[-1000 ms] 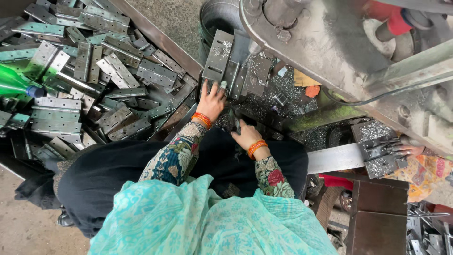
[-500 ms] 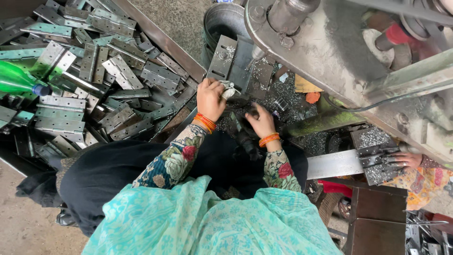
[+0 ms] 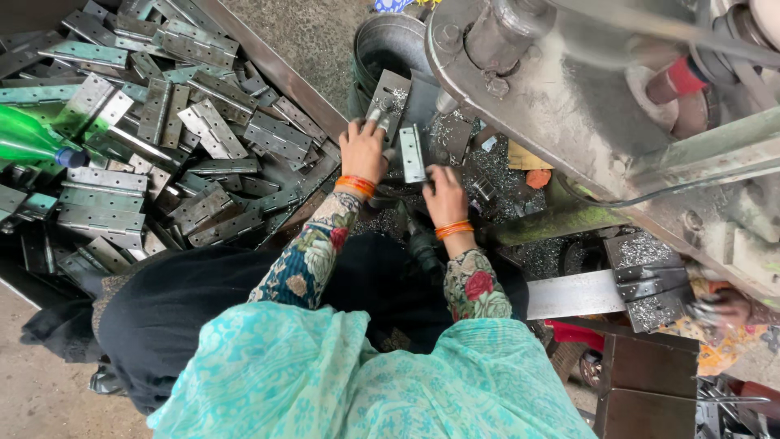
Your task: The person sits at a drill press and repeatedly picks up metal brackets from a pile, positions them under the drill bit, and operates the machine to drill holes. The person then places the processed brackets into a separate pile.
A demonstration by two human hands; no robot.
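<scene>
Over on the left lies a green plastic bottle (image 3: 32, 142) on a big heap of flat metal hinges (image 3: 154, 154). The heap fills a low tray with a long metal edge (image 3: 268, 69) on its right side.

Next comes the left hand (image 3: 363, 152), with an orange bangle at the wrist. Its fingers are curled around the bottom of a grey hinge plate (image 3: 387, 97) that stands up and leans on a round metal bucket (image 3: 390, 45). Just beside it is the right hand (image 3: 446, 197). Its fingers touch a smaller hinge piece (image 3: 412, 153) that stands upright, but I cannot tell if they grip it or only push on it.

It looks like the person is at the step of lining up two hinge parts, one in each hand. The next move likely needs a steady hold and a small, careful slide, because the parts sit close together.

To the right, shiny metal chips (image 3: 487, 162) cover the floor. A big grey machine (image 3: 569, 106) hangs over the spot, so there is little room above. Far right, another person's hand (image 3: 731, 309) is near a flat metal bar (image 3: 569, 294). The plates look sharp at the edges.
</scene>
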